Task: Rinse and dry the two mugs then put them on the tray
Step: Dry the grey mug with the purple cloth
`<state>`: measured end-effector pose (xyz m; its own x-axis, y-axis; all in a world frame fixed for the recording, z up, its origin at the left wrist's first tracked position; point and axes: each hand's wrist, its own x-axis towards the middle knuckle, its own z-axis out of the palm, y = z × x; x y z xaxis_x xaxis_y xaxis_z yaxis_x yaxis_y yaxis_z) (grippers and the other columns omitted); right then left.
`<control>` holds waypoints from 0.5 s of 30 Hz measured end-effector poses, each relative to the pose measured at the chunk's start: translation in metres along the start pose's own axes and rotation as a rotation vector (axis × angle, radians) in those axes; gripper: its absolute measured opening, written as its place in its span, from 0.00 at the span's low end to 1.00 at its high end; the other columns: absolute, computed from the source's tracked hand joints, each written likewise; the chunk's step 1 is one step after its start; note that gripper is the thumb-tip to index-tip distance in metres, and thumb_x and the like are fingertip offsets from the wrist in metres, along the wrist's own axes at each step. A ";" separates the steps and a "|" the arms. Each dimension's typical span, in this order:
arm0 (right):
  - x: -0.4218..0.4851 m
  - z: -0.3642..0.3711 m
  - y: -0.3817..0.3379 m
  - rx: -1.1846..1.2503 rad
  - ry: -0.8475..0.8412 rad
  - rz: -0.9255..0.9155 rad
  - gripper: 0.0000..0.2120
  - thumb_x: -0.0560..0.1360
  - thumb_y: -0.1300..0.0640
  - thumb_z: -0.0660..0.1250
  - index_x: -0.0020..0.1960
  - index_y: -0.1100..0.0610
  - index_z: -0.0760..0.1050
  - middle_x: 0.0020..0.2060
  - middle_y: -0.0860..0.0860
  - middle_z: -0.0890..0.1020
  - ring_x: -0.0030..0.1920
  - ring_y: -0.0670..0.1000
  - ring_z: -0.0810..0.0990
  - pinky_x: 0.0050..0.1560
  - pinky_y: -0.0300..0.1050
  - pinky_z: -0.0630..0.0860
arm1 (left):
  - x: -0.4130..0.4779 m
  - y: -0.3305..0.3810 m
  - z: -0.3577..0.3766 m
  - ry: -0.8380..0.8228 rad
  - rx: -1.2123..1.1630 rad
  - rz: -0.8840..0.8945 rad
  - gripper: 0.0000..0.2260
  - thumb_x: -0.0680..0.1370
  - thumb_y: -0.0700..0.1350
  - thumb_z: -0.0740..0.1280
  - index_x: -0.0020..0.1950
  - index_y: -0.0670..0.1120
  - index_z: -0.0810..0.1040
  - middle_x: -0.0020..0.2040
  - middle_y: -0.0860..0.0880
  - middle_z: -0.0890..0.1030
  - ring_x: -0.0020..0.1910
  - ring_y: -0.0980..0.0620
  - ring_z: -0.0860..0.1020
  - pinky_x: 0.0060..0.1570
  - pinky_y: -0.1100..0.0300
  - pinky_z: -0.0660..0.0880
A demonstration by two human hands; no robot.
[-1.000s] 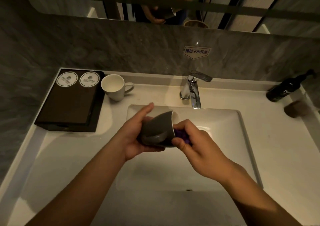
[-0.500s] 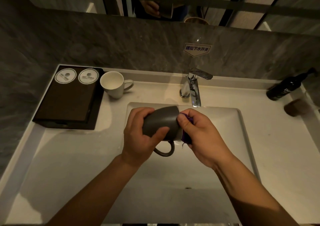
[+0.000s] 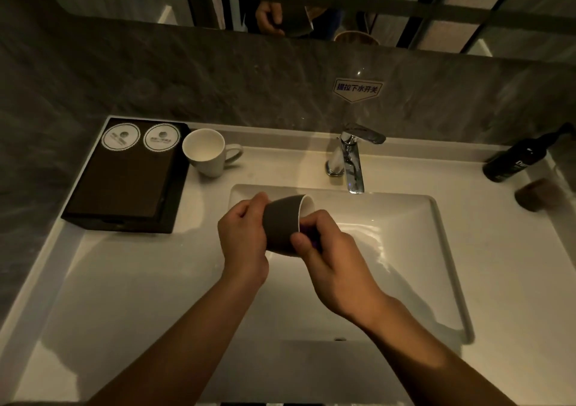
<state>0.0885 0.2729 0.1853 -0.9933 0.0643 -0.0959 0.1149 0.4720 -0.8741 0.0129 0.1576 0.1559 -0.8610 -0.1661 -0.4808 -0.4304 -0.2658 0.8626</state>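
A dark grey mug (image 3: 282, 223) with a white inside lies on its side over the sink basin (image 3: 405, 234), its mouth pointing to the right and away. My left hand (image 3: 241, 236) grips its base end. My right hand (image 3: 324, 251) pinches a purple cloth (image 3: 307, 229) against the mug's rim, thumb on the outer wall. The mug's handle is hidden. A white mug (image 3: 205, 151) stands upright on the counter, handle to the right, beside a dark tray (image 3: 93, 215) at the left.
A chrome faucet (image 3: 352, 161) stands behind the basin with no water running. Two round paper coasters (image 3: 141, 137) lie at the tray's far end. A black pump bottle (image 3: 517, 159) and a small brown object (image 3: 534, 198) sit at the far right. A mirror hangs above.
The grey mug has been turned in my hands: its handle, hanging below half a second ago, is out of sight. My right hand shifted round the rim with the cloth.
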 end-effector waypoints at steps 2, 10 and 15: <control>0.004 -0.001 -0.003 0.078 0.059 0.073 0.02 0.83 0.55 0.63 0.54 0.52 0.73 0.45 0.49 0.81 0.46 0.45 0.80 0.47 0.45 0.78 | -0.004 -0.008 -0.001 0.062 0.069 0.169 0.07 0.80 0.48 0.70 0.43 0.50 0.84 0.41 0.52 0.83 0.45 0.50 0.83 0.40 0.54 0.80; 0.021 -0.026 -0.017 0.598 0.026 0.399 0.09 0.84 0.56 0.62 0.48 0.55 0.77 0.44 0.54 0.80 0.43 0.52 0.77 0.43 0.45 0.74 | 0.007 -0.031 -0.015 -0.096 0.272 0.878 0.08 0.79 0.46 0.65 0.55 0.44 0.78 0.51 0.46 0.80 0.53 0.59 0.79 0.55 0.64 0.75; 0.022 -0.028 -0.014 0.254 0.014 0.173 0.06 0.83 0.55 0.64 0.48 0.53 0.75 0.41 0.48 0.79 0.40 0.41 0.76 0.41 0.36 0.73 | 0.002 -0.023 -0.013 -0.260 0.162 0.532 0.15 0.78 0.54 0.64 0.60 0.48 0.76 0.57 0.46 0.81 0.57 0.52 0.80 0.54 0.60 0.78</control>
<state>0.0654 0.2928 0.2086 -0.9587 0.1375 -0.2491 0.2746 0.2180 -0.9365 0.0241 0.1508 0.1331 -0.9982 0.0066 0.0594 0.0589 -0.0587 0.9965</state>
